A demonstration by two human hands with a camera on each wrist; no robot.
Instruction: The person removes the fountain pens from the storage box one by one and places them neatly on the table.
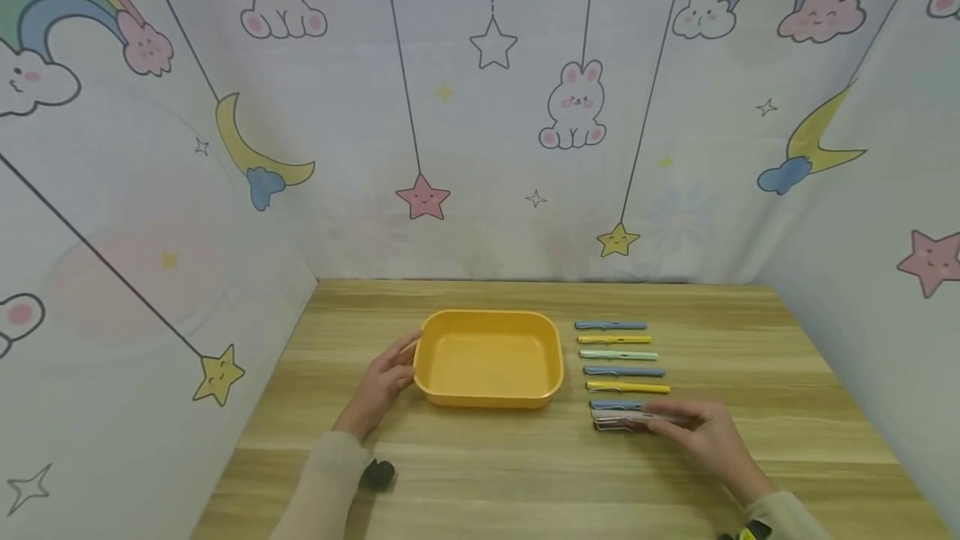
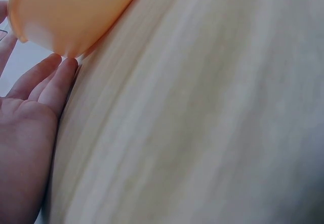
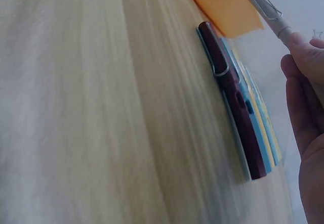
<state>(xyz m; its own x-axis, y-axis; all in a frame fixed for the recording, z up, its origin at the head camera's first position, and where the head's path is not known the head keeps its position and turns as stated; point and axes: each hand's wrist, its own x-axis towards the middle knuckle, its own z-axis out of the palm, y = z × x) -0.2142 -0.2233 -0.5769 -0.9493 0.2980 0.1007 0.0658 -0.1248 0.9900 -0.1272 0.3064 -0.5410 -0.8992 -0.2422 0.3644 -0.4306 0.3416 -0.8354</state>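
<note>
A yellow rectangular tray (image 1: 487, 399) stands on the table, and my left hand (image 1: 381, 383) rests its extended fingers against its left side. In the left wrist view, fingertips (image 2: 68, 64) touch the tray's outer wall (image 2: 71, 16). My right hand (image 1: 705, 433) pinches a pale grey pen (image 3: 266, 9) between thumb and fingers, raised off the table. Beneath it lies a dark maroon pen (image 3: 235, 102), clip end toward the tray. Behind that, a blue pen (image 1: 615, 405) is partly hidden by the right hand and the held pen.
Right of the tray, several capped pens lie in a column: a yellow pen (image 1: 628, 388), a blue pen (image 1: 624, 371), a pale green pen (image 1: 618, 355), and more yellow and blue ones behind. Patterned curtains (image 1: 495, 123) border the wooden table (image 1: 480, 473) at the back and sides.
</note>
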